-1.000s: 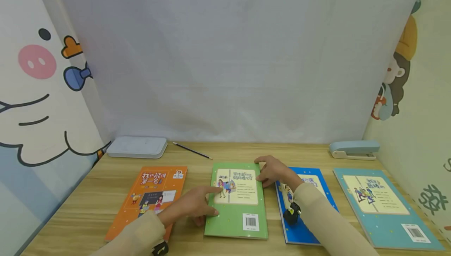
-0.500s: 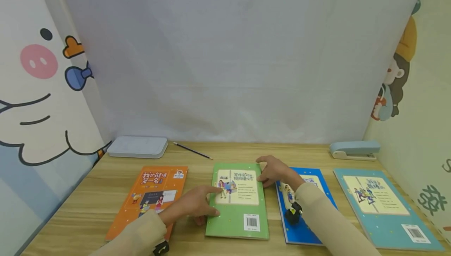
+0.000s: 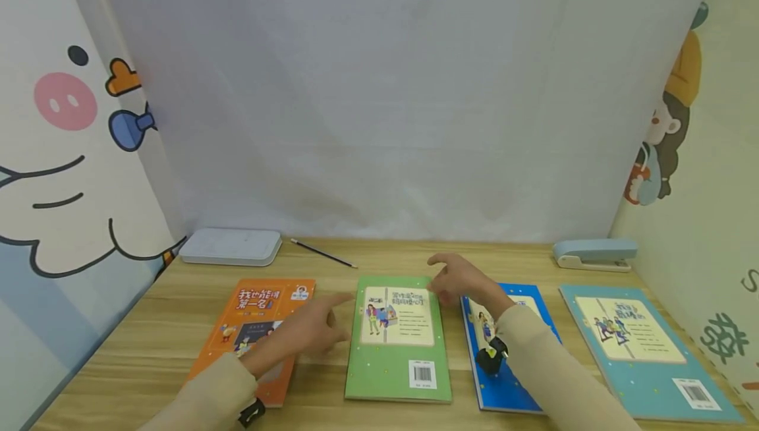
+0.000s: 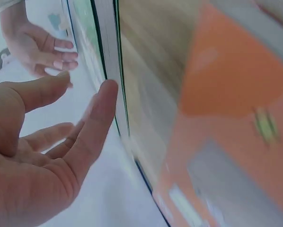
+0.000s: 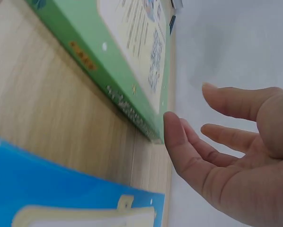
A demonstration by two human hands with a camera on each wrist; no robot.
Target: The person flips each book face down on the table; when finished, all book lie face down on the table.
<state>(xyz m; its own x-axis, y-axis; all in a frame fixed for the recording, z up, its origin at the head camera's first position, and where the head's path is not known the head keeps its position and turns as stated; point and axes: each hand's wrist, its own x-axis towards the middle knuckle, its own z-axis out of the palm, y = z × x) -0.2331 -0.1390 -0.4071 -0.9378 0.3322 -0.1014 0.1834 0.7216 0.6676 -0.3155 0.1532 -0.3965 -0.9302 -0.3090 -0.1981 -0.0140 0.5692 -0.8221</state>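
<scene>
A green book (image 3: 391, 372) lies back cover up on the wooden table between my two hands. My left hand (image 3: 305, 329) hovers over the right side of an orange book (image 3: 216, 345), its fingers apart from the green book's left edge. Near the green book's top right corner is my right hand (image 3: 462, 279), with fingers extended and nothing held. The right wrist view shows its fingertips close to that corner of the green book (image 5: 92, 54); whether they touch, I cannot tell. Under my right forearm lies a blue book (image 3: 492, 391), partly hidden by the sleeve.
A teal book (image 3: 640, 385) lies at the far right. Along the back of the table are a pale, flat case (image 3: 230, 248), a dark pencil (image 3: 323, 253) and a light blue stapler (image 3: 595, 254). A white curtain (image 3: 379, 101) hangs behind the table.
My left hand has come off the green book and moved left and up, over the orange book. The right hand has lifted slightly from the green book's corner. The books stay in place.
</scene>
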